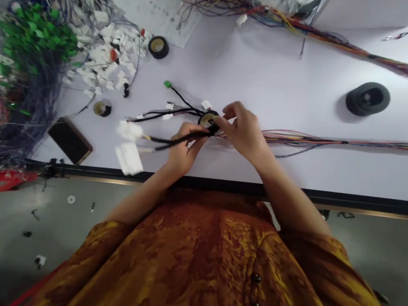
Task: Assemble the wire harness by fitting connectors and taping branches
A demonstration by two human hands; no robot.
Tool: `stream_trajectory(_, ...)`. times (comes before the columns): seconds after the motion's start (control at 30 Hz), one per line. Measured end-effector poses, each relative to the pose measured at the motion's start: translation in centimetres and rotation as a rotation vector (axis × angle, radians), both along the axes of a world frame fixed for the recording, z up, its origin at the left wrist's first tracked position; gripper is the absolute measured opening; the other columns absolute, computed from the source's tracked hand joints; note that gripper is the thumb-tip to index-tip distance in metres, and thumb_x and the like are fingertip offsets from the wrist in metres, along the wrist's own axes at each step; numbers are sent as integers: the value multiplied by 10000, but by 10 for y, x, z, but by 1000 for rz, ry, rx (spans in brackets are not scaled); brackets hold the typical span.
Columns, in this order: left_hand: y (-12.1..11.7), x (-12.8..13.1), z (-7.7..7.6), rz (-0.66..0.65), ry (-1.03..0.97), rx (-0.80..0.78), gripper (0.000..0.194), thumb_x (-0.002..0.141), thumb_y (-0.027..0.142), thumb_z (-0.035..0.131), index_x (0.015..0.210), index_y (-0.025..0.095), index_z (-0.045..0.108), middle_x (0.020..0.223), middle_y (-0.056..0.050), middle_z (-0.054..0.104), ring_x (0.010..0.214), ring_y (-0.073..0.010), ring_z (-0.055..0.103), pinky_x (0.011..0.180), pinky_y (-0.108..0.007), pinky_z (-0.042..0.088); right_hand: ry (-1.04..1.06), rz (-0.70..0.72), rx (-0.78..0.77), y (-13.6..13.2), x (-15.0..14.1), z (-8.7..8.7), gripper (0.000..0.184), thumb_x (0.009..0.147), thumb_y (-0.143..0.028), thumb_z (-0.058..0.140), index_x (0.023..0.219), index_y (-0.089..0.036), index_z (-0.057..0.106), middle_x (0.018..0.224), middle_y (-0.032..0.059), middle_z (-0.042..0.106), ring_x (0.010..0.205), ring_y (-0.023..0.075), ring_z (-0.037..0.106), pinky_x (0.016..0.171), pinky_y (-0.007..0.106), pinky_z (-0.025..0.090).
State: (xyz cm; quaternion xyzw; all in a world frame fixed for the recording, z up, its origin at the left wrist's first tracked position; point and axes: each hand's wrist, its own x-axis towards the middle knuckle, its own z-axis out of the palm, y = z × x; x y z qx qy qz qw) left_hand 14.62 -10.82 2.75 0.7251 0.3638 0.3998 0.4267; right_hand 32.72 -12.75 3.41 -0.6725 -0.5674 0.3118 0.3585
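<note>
My left hand (184, 147) is closed round a black-taped wire harness (169, 142) just above the table's front edge. White connectors (129, 147) dangle from the harness's left end, blurred. My right hand (241, 128) pinches a small roll of black tape (207, 119) against the harness, right beside the left hand. Black branches with white plugs and one green connector (167, 84) spread out to the left of the roll. A multicoloured wire bundle (342, 141) runs from under my right hand to the right edge.
A phone (70, 140) lies near the front left edge. Two small tape rolls (158, 47) (102, 108) and a larger black roll (368, 98) lie on the white table (291, 94). Loose white connectors (107, 53) and tangled wires with green plugs (34, 38) fill the left.
</note>
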Motion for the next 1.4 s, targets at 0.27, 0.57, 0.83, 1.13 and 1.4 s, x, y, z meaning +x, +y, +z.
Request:
stream_trajectory(0.27,11,-5,-10,104,62,-31,237,914,429,651,875,198,619,975,-51,715,742,-134,699,625,-256,559,126,-80,-60,3,6,-5,400,934,-251,447,1318,-203,545,907,52,654,836,199,629,719,326,539)
stream_trajectory(0.57,0,17,0,43,-93,-150,238,918,437,651,997,230,566,973,-32,701,800,-157,721,749,-318,612,-46,-6,108,-45,0,1,227,963,-297,495,1086,-188,651,1071,108,651,941,200,621,883,353,514)
stream_trajectory(0.83,-5,2,-24,-3,175,185,194,953,376,597,873,205,640,992,-83,696,946,-196,686,853,-354,569,137,116,-333,51,24,1,264,873,-230,542,1120,-180,622,724,10,608,584,145,534,568,289,487)
stream_trajectory(1.13,5,37,-9,130,-163,-315,319,947,535,568,964,237,457,892,-5,716,516,-84,633,449,-214,491,-104,158,-22,-87,-3,-11,438,935,-235,476,1360,-193,569,1135,137,640,901,224,639,816,379,554)
stream_trajectory(1.4,-21,20,-28,-75,218,206,118,968,317,581,1021,241,653,1062,-67,695,1002,-213,688,850,-339,562,-254,373,-195,25,17,28,134,858,-268,640,905,-148,678,873,112,677,866,251,633,765,348,461)
